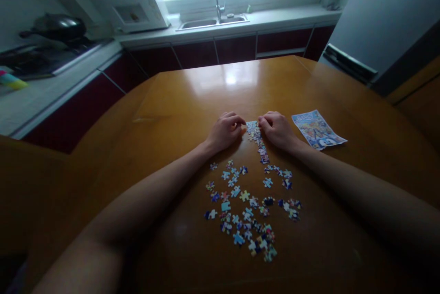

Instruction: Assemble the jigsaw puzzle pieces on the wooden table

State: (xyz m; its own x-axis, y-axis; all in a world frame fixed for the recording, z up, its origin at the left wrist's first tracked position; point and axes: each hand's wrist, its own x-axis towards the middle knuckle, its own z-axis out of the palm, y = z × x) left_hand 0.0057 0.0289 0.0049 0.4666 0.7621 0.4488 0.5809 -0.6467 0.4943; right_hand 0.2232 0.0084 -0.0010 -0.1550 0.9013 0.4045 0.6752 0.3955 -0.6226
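A partly joined jigsaw puzzle [254,133] lies flat on the brown table, with a narrow strip of joined pieces running from it toward me. At its left edge is my left hand [227,132], fingers curled and fingertips against the side. My right hand [276,129] is closed at the opposite edge, thumb and fingers pressed together there. Both wrists rest low over the tabletop. Between my forearms many loose puzzle pieces [244,195] are scattered, some overlapping in a heap nearest me. Any single piece under my fingertips is too small to make out.
A creased picture sheet [318,130] lies right of my right hand on the wooden table [192,97]. Beyond the table stand a counter with a sink [199,24] and faucet, a white microwave [137,12], a dark wok [58,27] on the stove, and a fridge [381,19].
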